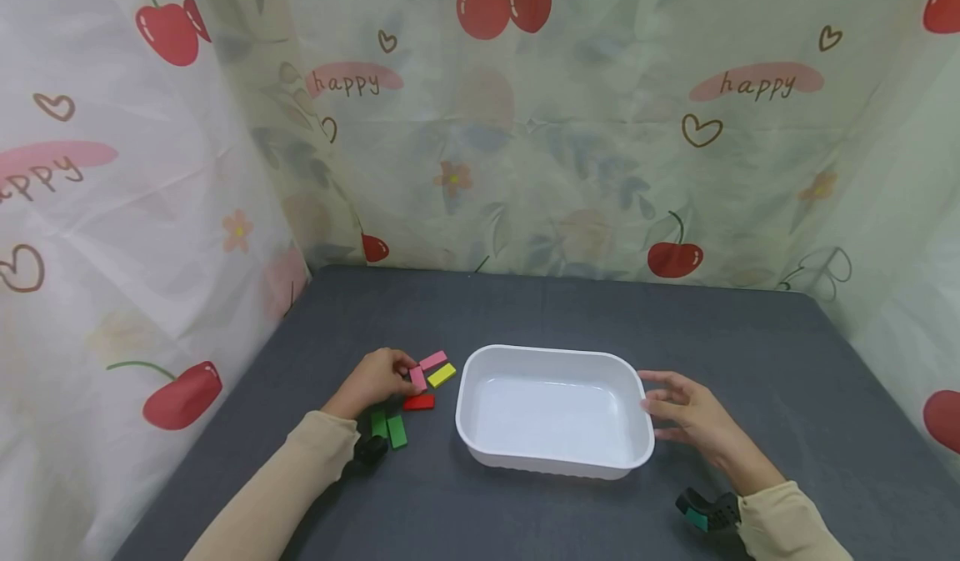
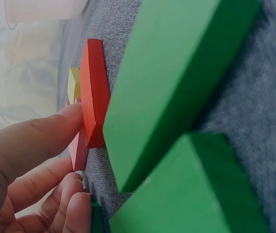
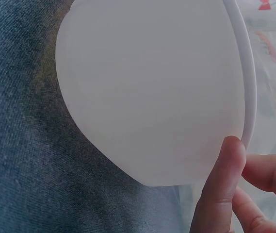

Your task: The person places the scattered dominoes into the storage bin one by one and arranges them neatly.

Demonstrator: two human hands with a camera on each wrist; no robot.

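My left hand [image 1: 381,375] pinches a pink block [image 1: 417,378] between thumb and fingers, low over the table. In the left wrist view the thumb partly covers this pink block [image 2: 79,153]. Close by lie a second pink block [image 1: 433,361], a yellow block [image 1: 442,375] and a red block [image 1: 418,402]. Two green blocks [image 1: 397,432] rest nearer the left wrist. A white rectangular tub [image 1: 555,411] stands in the middle. At its right end, my right hand [image 1: 686,411] touches the rim with fairly straight fingers; the right wrist view shows the thumb [image 3: 225,179] against the outer wall.
Dark grey cloth covers the table [image 1: 525,515]. Printed curtains [image 1: 570,144] enclose its back and sides. A dark green piece [image 2: 96,217] shows behind the left fingertips in the left wrist view. A black strap device [image 1: 708,511] sits at the right wrist.
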